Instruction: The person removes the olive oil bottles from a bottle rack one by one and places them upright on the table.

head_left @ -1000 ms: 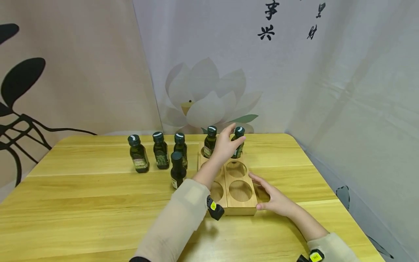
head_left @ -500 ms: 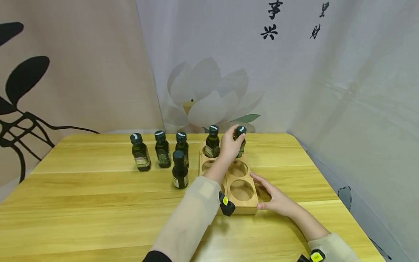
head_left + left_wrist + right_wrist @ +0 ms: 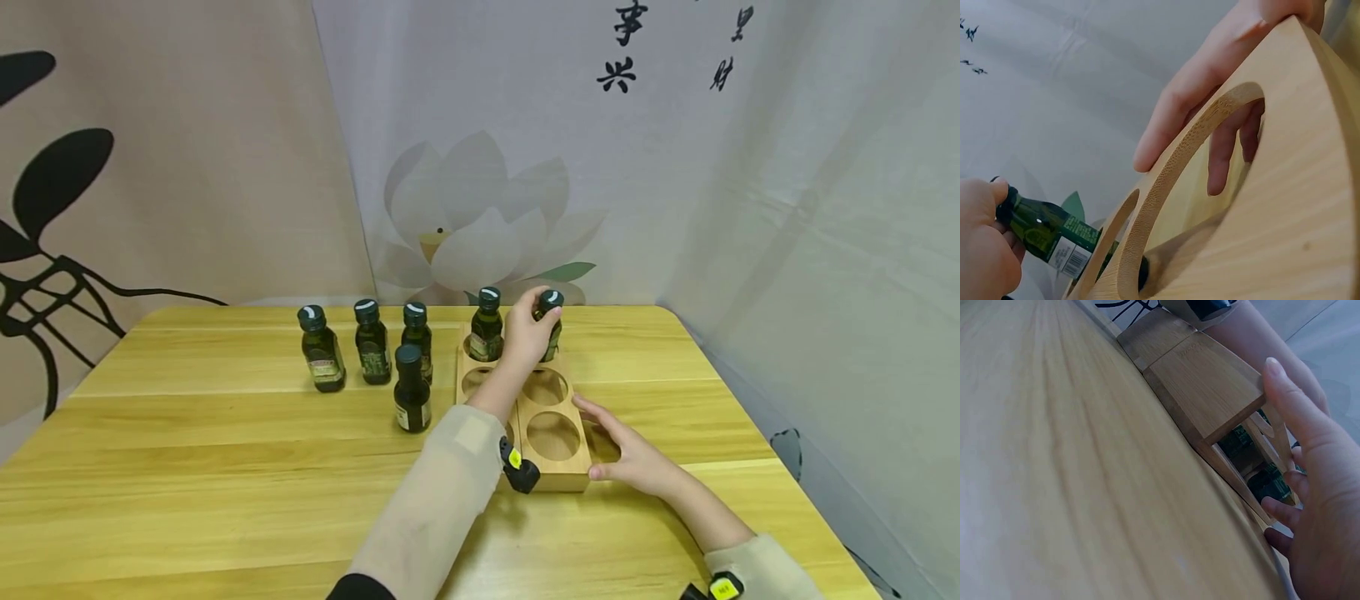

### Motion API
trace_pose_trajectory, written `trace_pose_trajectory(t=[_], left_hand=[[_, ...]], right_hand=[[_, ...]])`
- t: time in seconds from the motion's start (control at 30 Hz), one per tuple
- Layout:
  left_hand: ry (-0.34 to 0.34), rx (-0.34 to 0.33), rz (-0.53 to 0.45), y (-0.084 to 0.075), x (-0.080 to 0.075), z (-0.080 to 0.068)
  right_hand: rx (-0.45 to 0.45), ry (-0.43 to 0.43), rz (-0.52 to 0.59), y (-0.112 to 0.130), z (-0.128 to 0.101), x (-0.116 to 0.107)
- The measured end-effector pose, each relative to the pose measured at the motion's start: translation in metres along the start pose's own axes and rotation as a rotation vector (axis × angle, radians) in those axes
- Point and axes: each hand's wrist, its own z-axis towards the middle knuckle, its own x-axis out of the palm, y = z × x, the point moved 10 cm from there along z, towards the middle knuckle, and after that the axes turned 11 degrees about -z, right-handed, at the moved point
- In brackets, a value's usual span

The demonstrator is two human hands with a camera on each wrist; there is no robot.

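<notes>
A light wooden rack with round holes in two columns, a seam between them, stands on the table. In its back right hole sits a dark green glass bottle, its lower end through the hole. My left hand pinches this bottle at the neck and cap. A second green bottle stands in the back left hole. My right hand rests against the rack's right side with fingers spread, thumb at the front corner and index finger along the top edge. My left forearm hides some left-column holes.
Several dark green bottles stand on the table left of the rack: one at far left, one beside it, one behind and a slimmer one in front. A printed curtain hangs behind the wooden table.
My left hand has moved right and its fingers have come together on the bottle's neck. The right hand and the rack have stayed put; the head view shifted slightly.
</notes>
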Motion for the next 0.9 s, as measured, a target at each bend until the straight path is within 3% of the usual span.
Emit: trace_pose_trajectory(t=[0.3,0.47,0.9], left_hand=[[0.006,0.051,0.020,-0.006,-0.002,-0.003],[-0.008,0.131,0.023,-0.022,-0.006,-0.003],[-0.021,0.224,-0.095,-0.064,-0.015,-0.006]], right_hand=[[0.000,0.004,0.016,-0.001,0.000,0.002],[0.011,0.009,0.024,0.000,0.000,0.003],[0.016,0.005,0.007,0.000,-0.001,0.001]])
